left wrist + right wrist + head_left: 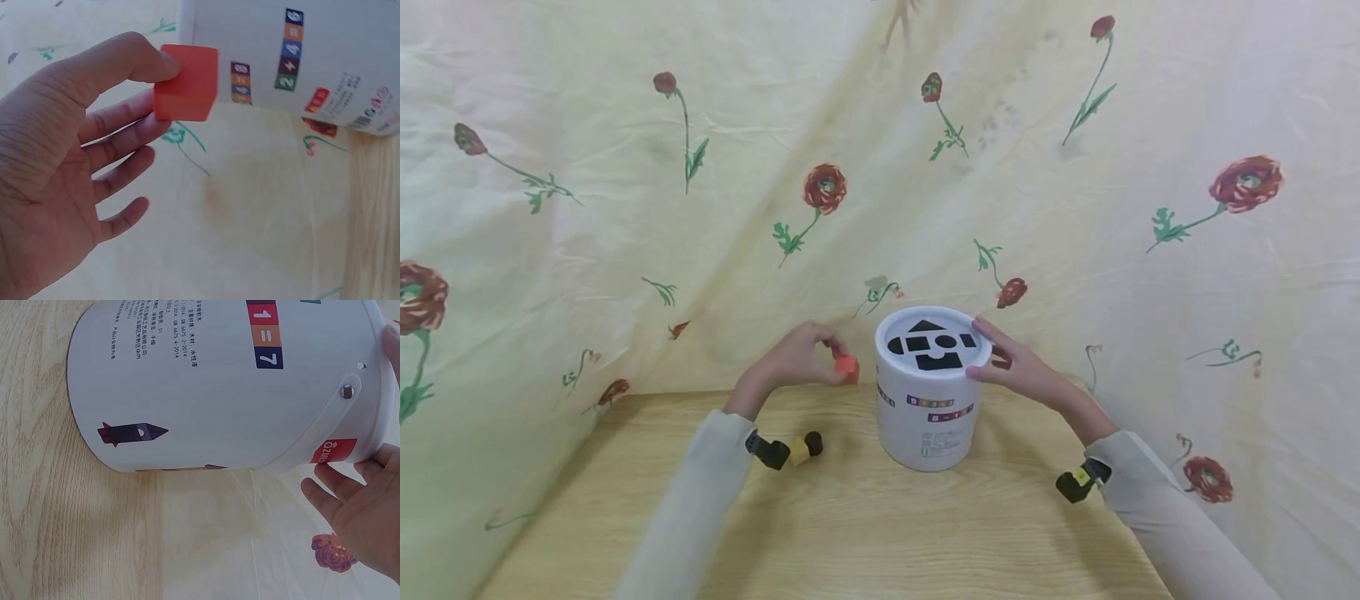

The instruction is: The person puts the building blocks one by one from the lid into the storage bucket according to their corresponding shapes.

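My left hand (801,357) pinches a small red block (847,369) between thumb and fingertips. In the left wrist view the block (187,82) shows two faces, and the other fingers are spread behind it. Just right of it, apart from the block, stands a white bucket (925,425) with a lid (904,323) cut with black-looking shaped holes. My right hand (1018,367) rests on the bucket's right rim, thumb at the near side and forefinger at the far side. In the right wrist view its fingers (337,482) lie fairly straight against the rim.
The bucket stands upright on a light wooden table (850,533). A flowered cloth (737,208) hangs behind and at both sides. A white handle (312,434) lies along the bucket's side. Black and yellow wrist devices (767,451) sit on both sleeves.
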A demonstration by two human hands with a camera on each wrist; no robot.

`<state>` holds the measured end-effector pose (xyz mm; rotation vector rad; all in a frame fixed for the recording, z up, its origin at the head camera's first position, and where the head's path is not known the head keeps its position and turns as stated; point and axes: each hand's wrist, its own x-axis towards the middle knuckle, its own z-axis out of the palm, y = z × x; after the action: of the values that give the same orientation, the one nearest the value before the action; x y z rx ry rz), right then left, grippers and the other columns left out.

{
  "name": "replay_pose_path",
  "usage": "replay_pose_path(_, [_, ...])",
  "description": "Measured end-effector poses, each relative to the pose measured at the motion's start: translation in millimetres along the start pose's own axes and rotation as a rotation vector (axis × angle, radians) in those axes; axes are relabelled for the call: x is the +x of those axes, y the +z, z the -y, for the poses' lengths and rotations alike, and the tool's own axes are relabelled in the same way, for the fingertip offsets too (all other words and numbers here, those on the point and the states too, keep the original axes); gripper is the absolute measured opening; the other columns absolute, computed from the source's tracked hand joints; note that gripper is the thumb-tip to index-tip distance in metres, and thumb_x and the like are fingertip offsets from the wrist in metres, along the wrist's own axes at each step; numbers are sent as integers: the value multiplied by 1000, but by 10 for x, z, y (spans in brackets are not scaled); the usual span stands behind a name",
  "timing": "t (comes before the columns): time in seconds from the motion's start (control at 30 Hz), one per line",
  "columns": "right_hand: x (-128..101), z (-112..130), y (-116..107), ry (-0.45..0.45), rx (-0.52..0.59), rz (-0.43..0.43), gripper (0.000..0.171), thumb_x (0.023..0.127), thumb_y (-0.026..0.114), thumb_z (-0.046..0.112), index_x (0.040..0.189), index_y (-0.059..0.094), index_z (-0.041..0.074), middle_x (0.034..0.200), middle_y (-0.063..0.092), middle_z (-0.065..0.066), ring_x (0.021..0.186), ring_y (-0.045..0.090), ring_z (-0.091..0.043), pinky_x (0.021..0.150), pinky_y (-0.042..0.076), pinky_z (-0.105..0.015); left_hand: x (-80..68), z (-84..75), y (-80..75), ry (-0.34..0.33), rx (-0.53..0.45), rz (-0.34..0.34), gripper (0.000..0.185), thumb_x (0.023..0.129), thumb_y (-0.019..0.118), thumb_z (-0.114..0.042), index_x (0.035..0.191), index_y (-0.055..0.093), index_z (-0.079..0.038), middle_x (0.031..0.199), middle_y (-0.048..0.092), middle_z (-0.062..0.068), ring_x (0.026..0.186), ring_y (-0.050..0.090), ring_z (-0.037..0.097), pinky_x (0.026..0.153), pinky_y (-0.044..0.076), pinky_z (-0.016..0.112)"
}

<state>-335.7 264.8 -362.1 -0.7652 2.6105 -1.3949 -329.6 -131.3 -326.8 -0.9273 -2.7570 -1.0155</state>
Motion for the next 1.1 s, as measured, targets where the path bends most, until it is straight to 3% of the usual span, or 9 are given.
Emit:
replay_pose_path(0.2, [-10,19,6,-10,-2,-3,90,98,68,31,165,11,16,173,3,-11,155,17,-47,118,28,-63,94,-147,38,33,59,-131,27,76,86,-26,97,72,-19,98,67,-4,103,50,19,91,43,41])
replay_pose_path(0.5, [-13,36,17,3,-12,-14,88,98,68,32,165,12,18,173,3,-10,154,17,-49,118,29,-63,237,-310,99,97,149,-272,32,78,85,-26,105,71,-16,102,66,-1,110,46,21,105,32,50])
replay_pose_path(0.77, [-6,38,17,10,-13,-15,89,97,68,32,165,12,19,173,3,-10,154,17,-49,118,29,-63,365,-415,150,146,233,-341,33,79,85,-27,106,71,-15,106,63,2,115,44,25,109,28,54])
replay_pose_path(1.1, [12,13,11,9,-19,-19,89,97,68,33,165,13,20,173,3,-9,154,18,-49,117,29,-63,513,-508,280,144,305,-351,32,81,83,-29,108,71,-16,105,67,1,113,46,24,113,26,56])
